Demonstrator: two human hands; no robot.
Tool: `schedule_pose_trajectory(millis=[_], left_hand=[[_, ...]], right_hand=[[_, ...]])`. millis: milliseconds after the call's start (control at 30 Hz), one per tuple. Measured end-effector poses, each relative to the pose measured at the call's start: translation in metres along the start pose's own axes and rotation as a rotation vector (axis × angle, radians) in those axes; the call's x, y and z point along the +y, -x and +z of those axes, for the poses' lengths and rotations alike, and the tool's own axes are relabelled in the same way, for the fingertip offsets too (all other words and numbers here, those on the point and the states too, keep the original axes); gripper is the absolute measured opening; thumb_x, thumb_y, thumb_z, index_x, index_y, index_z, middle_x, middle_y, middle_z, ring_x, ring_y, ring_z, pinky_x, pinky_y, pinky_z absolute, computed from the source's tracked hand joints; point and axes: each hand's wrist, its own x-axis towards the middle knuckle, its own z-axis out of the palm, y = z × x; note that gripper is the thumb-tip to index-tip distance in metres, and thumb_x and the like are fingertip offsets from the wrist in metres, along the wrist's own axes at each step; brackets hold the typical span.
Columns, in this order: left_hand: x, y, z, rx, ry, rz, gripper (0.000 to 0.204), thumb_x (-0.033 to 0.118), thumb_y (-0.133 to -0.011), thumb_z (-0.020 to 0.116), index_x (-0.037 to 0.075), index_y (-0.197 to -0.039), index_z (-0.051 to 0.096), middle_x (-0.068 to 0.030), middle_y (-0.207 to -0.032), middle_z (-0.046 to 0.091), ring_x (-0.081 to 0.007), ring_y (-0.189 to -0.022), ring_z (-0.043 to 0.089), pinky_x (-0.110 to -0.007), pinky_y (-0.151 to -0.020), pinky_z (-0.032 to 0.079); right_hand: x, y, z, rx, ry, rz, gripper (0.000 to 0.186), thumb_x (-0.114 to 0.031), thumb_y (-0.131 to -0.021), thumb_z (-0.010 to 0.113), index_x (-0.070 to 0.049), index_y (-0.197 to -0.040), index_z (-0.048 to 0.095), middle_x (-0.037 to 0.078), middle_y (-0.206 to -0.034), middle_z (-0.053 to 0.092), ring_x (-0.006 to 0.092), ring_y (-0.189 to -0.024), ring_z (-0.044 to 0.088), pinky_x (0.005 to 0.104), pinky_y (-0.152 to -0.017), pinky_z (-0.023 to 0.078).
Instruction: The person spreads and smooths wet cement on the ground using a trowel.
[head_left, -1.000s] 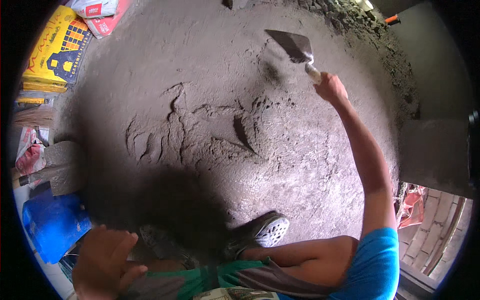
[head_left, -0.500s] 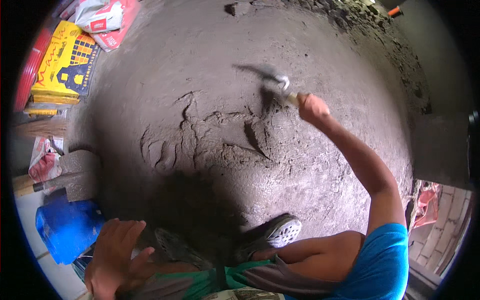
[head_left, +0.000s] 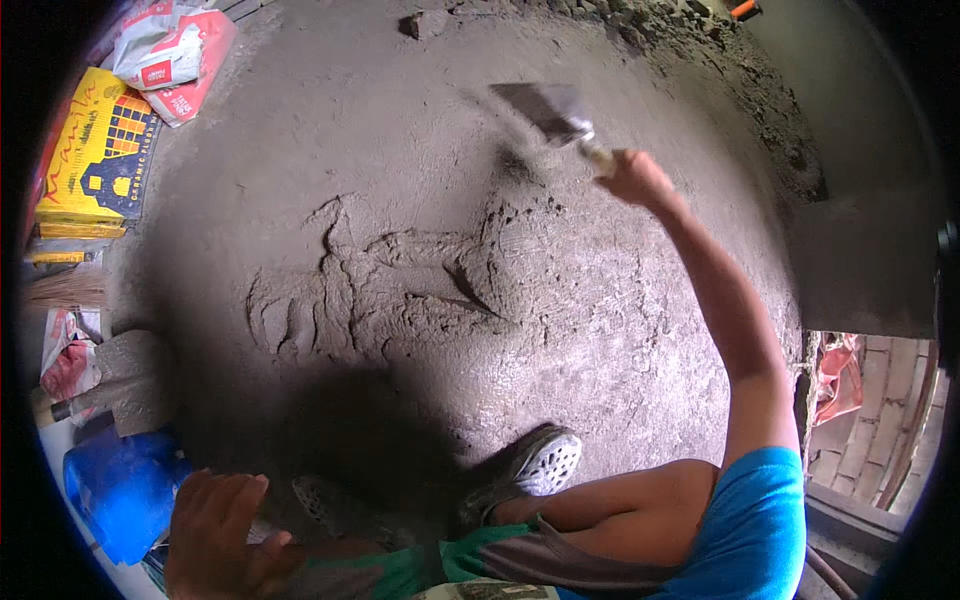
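Okay, near to far, clock centred on the view, 12 = away from the body.

Left hand, between 7 and 8: raised, fingers loosely apart and slightly curled, nothing visible in it. Sits a touch lower in view than half a second back, same idle pose. Blue container just past it at 8, untouched as far as I can see. Shoe between 5 and 6. Shovel between 8 and 9.

Mortar ridges just off centre toward 10: rough and folded, same shape as in the prior frame.

Right hand near 2, arm stretched out, fist wrapped round the trowel handle. That's the main change: trowel has gone farther out and rightward of the ridges, now between 12 and 1, tip aimed about 10, blade a bit blurred. Its shadow lies on the floor apart from the blade, so I read it as lifted. Meaning: looks between strokes, no mortar being pressed now.

Other diffs vs prior frame: blade was closer in and more smeared, shadow tighter to it. Whole view has slid, so left-side stuff sits nearer the rim. Rubble at 1, farthest out, looks unchanged.
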Motion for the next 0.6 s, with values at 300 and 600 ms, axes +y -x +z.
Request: schedule_pose_trajectory(millis=[300, 600], left_hand=[[-0.005, 0.025, 0.023, -0.118, 0.157, -0.158, 0.053, 0.013, -0.063, 0.081, 0.005, -0.112, 0.063, -0.0160, -0.111, 0.062, -0.0366, -0.103, 0.058, -0.045, -0.096, 0.042], [-0.009, -0.057, 0.042, -0.107, 0.057, 0.184, 0.045, 0.029, -0.087, 0.063, 0.008, -0.125, 0.054, -0.0134, -0.126, 0.053, -0.0308, -0.113, 0.053, -0.044, -0.099, 0.041]], right_hand=[[0.014, -0.065, 0.020, 0.079, -0.093, 0.191, 0.031, -0.014, -0.076, 0.061, 0.001, -0.102, 0.065, 0.022, -0.096, 0.069, 0.0330, -0.091, 0.068, 0.0402, -0.079, 0.056], [-0.062, 0.028, 0.030, 0.048, -0.042, -0.271, 0.023, -0.009, -0.079, 0.055, 0.002, -0.098, 0.061, 0.022, -0.086, 0.066, 0.0339, -0.081, 0.068, 0.0419, -0.071, 0.056]])
